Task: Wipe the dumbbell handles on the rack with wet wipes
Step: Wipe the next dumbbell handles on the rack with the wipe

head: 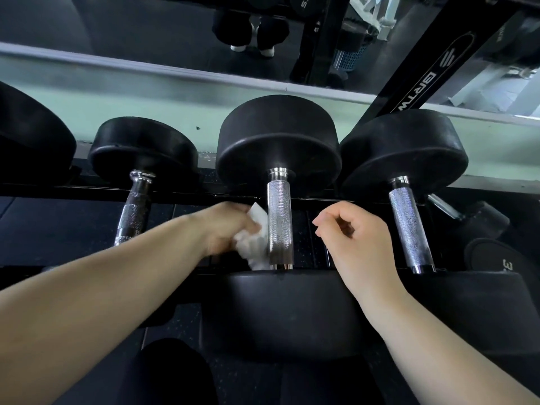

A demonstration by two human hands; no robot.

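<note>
Three black dumbbells lie on the rack with their knurled chrome handles pointing toward me. My left hand grips a crumpled white wet wipe and holds it against the left side of the middle handle. My right hand hovers just right of that handle with its fingers loosely curled and nothing in them. The left handle and the right handle stand untouched on either side.
The rack's black front rail runs under the near weight heads. A mirror above a pale green wall strip lies behind the rack. A slanted black rack post rises at the upper right. More dumbbells sit lower right.
</note>
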